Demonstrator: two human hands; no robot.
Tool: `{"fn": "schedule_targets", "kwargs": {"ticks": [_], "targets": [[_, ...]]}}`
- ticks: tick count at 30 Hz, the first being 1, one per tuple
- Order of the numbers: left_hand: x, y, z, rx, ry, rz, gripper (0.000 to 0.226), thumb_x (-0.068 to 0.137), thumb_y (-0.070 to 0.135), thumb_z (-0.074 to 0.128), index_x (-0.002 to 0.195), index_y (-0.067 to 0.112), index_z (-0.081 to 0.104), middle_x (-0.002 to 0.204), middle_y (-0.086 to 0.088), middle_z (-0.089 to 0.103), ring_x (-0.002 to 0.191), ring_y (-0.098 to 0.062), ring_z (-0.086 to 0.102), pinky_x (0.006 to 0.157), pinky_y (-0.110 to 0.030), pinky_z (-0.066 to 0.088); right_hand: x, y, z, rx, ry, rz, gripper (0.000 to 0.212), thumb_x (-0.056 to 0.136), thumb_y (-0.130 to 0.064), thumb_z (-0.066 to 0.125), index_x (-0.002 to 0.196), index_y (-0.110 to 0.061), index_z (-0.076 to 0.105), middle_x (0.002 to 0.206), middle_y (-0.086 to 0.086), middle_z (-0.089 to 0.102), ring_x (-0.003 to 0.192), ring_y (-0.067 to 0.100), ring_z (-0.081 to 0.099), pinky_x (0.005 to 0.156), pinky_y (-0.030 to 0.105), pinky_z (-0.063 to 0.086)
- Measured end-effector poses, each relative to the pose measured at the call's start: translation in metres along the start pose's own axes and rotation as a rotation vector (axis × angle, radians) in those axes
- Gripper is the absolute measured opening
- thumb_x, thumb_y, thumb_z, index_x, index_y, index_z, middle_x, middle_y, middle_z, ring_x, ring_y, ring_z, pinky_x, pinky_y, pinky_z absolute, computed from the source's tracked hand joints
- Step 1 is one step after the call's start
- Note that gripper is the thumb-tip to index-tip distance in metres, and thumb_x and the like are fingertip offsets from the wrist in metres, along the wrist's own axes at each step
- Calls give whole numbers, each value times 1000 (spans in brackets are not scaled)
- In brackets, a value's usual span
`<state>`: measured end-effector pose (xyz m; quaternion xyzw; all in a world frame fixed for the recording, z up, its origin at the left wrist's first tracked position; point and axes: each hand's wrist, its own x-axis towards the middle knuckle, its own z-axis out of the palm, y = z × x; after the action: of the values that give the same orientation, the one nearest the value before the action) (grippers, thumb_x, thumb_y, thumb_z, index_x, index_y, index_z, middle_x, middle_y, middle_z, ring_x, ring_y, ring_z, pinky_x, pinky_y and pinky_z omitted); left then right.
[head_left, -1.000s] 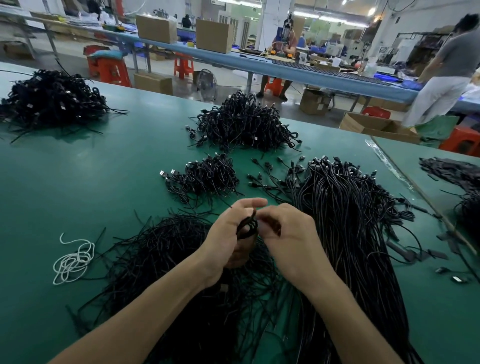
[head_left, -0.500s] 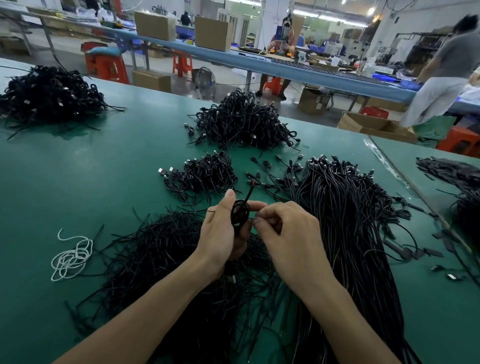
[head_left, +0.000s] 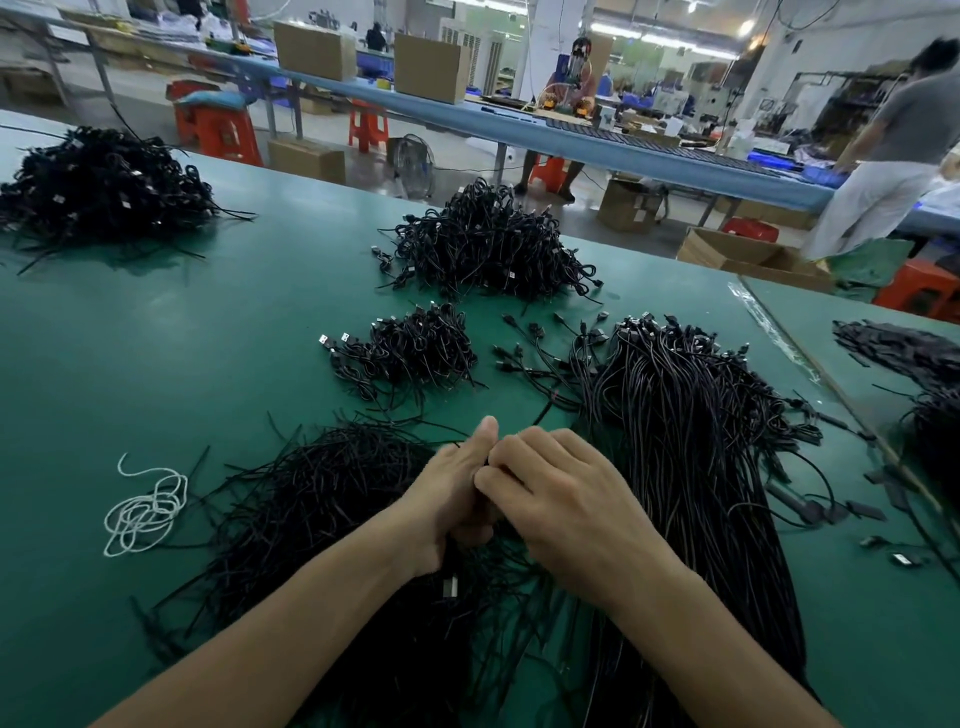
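Note:
My left hand (head_left: 451, 493) and my right hand (head_left: 569, 501) are pressed together above the green table (head_left: 156, 364). Between them they grip a small coiled black cable (head_left: 487, 462); only a dark sliver of it shows between the thumbs. Its silver USB plug (head_left: 450, 587) hangs below my left wrist. My right fingers curl in against my left thumb. Under my left arm lies a heap of thin black ties (head_left: 322, 493). A thick bundle of straight black cables (head_left: 691, 441) runs under my right arm.
A small pile of coiled cables (head_left: 415, 348) lies just beyond my hands, a bigger pile (head_left: 488, 249) behind it and another (head_left: 98, 182) at far left. White string (head_left: 145, 509) lies at left. A person (head_left: 893, 156) stands at back right.
My hands have closed together and dropped slightly. The coil that stood in plain sight between them half a second ago is now almost hidden by my fingers.

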<state>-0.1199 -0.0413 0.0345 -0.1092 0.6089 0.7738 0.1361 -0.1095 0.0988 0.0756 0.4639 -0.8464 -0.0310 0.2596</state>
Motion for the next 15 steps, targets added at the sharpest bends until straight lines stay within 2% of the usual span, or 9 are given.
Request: {"fn": "schedule_targets", "kwargs": {"ticks": [3, 5, 8, 10, 11, 13, 15], "targets": [[-2, 2, -3, -56, -132, -220, 61, 100, 50, 47, 48, 20, 56, 44, 3, 38, 30, -8, 28, 31, -13, 22, 1, 6, -1, 98, 0, -17, 15, 82, -9, 71, 95, -15, 69, 98, 1, 64, 95, 21, 62, 87, 36, 51], [0, 0, -5, -99, -197, -319, 69, 101, 51, 44, 40, 20, 48, 44, 3, 38, 28, -6, 26, 29, -11, 19, 1, 3, 0, 187, -52, 46, 14, 82, -9, 70, 93, -16, 67, 98, -1, 64, 92, 20, 61, 83, 36, 51], [2, -5, -10, -203, -340, -361, 69, 87, 76, 44, 49, 19, 43, 48, 4, 34, 31, -3, 24, 27, -12, 18, -1, -1, 3, 300, -122, 191, 6, 93, -18, 56, 92, -18, 62, 96, -5, 59, 87, 16, 55, 77, 30, 44], [-1, -5, -15, -227, -477, -341, 66, 72, 82, 59, 58, 19, 45, 53, 6, 34, 34, -1, 23, 27, -13, 19, -4, 2, 5, 435, -163, 306, 11, 98, -23, 51, 93, -19, 60, 96, -8, 58, 89, 12, 52, 81, 26, 38], [-3, -5, -18, -207, -544, -319, 61, 67, 76, 70, 62, 19, 50, 55, 7, 36, 35, 0, 25, 28, -12, 21, -5, 4, 6, 509, -172, 348, 9, 98, -22, 53, 94, -19, 60, 95, -11, 57, 89, 9, 51, 82, 24, 36], [-8, -3, -21, -101, -647, -238, 46, 64, 49, 89, 79, 17, 58, 59, 8, 36, 41, 2, 28, 32, -9, 22, -7, 7, 5, 611, -177, 383, 6, 97, -21, 56, 92, -22, 61, 96, -16, 57, 87, 4, 52, 82, 22, 37], [-9, -2, -21, 58, -656, -171, 34, 66, 21, 88, 82, 17, 59, 59, 7, 36, 44, 0, 28, 34, -10, 21, -6, 9, 4, 630, -208, 362, 7, 97, -24, 57, 91, -24, 62, 101, -16, 58, 90, 4, 55, 87, 24, 40]]}}
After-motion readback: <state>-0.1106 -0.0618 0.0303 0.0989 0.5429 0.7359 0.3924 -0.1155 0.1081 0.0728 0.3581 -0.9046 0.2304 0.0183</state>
